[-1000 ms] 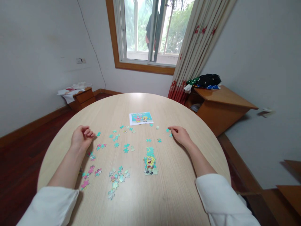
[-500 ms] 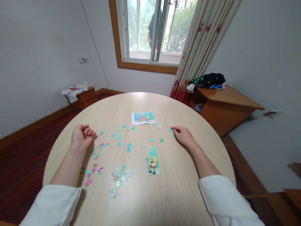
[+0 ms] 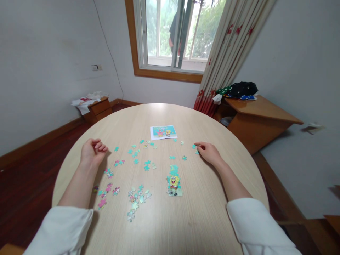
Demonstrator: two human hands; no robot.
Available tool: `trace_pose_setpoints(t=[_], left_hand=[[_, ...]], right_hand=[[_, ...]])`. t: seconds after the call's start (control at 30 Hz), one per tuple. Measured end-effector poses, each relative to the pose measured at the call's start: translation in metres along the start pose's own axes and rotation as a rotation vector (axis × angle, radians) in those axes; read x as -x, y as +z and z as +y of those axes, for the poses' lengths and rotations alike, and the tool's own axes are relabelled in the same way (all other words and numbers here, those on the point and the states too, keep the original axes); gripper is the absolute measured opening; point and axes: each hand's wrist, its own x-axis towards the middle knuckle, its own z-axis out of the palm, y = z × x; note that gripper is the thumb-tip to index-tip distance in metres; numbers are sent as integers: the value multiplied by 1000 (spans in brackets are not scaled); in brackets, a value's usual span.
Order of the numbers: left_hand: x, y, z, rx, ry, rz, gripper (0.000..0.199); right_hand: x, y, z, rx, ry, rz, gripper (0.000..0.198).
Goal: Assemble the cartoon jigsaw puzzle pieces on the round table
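Observation:
My right hand (image 3: 209, 152) rests on the right of the table, its fingers drawn together at a turquoise jigsaw puzzle piece (image 3: 193, 146). A second turquoise piece (image 3: 197, 152) lies partly beneath that hand. At the left, my left hand (image 3: 94, 151) lies on its side with the fingers curled in, and nothing shows in them. Nearest to it is a loose turquoise piece (image 3: 116, 148). In front of me is a joined section of puzzle (image 3: 174, 181) with a yellow square cartoon figure. Pink pieces (image 3: 102, 203) and pale green pieces (image 3: 135, 205) lie scattered left of it.
A printed reference picture (image 3: 164, 132) lies beyond the pieces on the round wooden table (image 3: 202, 219). Behind stand a window (image 3: 175, 35), a curtain (image 3: 212, 71) and a wooden cabinet (image 3: 260, 113) with cloths on top. A person (image 3: 175, 30) is outside the window.
The whole view has shifted slightly to the right. Both hands and the puzzle pieces keep nearly the same places on the table.

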Motion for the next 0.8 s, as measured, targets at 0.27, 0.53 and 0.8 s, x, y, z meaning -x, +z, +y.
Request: trace_pose_setpoints(t=[0.27,0.53,0.8], left_hand=[[1,-5,8,31,21,-1,23],[-5,-14,11,-16,56,-35,27],[2,-7,10,61,15,13,23]], right_hand=[[0,0,0,-3,7,-1,31],[0,0,0,18,-9,11,31],[1,-1,-2,37,-9,-1,31]])
